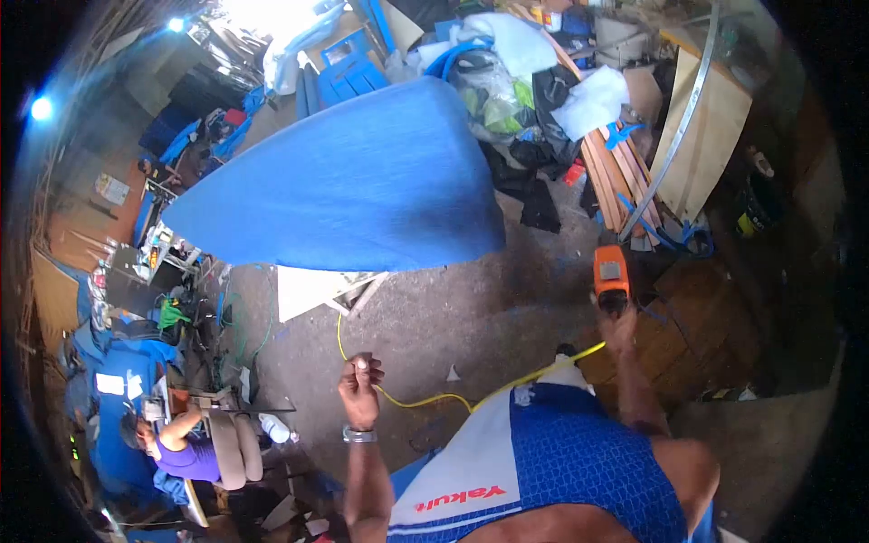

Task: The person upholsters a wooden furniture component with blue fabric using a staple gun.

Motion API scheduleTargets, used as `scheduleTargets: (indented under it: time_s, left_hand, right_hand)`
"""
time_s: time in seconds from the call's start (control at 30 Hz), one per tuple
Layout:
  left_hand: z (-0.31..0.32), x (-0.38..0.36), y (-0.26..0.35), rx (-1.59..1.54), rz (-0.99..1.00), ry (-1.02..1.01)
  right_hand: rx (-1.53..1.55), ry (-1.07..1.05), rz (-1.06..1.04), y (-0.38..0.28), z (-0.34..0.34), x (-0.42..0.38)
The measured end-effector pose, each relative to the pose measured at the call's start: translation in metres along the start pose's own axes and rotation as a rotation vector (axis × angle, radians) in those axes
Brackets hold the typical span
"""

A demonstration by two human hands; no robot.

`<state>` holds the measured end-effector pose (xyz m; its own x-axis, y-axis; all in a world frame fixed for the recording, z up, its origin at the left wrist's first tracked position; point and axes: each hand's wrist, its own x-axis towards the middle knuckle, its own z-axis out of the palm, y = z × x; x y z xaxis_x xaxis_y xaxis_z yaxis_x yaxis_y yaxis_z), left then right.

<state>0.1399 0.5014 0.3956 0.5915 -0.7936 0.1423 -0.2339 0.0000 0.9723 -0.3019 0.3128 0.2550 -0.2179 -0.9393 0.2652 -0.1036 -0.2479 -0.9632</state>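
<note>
My right hand is closed around what looks like an orange staple gun, held out over the floor; its lower end is hidden by the hand. A yellow hose or cord runs from near that hand, past my front, toward the wooden frame. My left hand, with a watch at the wrist, is raised with its fingers curled in; whether something small is pinched there I cannot make out. Ahead of both hands stands a large piece covered in blue fabric, with a pale wooden frame showing under its near edge.
At the back right are plastic bags, wooden slats, a leaning board and a curved metal strip. A blue chair stands behind the fabric. A seated person in purple works at lower left.
</note>
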Motion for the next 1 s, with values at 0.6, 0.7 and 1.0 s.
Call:
scheduleTargets:
  time_s: [0.6, 0.7, 1.0]
  left_hand:
    - [0.18, 0.165, -0.038, -0.055, -0.131, 0.457]
    - [0.193, 0.229, 0.016, 0.092, 0.135, 0.451]
    - [0.324, 0.345, 0.135, 0.561, 0.656, 0.355]
  right_hand:
    - [-0.07, -0.642, 0.554, 0.025, 0.069, 0.307]
    - [-0.096, -0.635, 0.626, 0.054, 0.09, 0.333]
    - [0.147, -0.876, 0.618, 0.059, 0.2, 0.468]
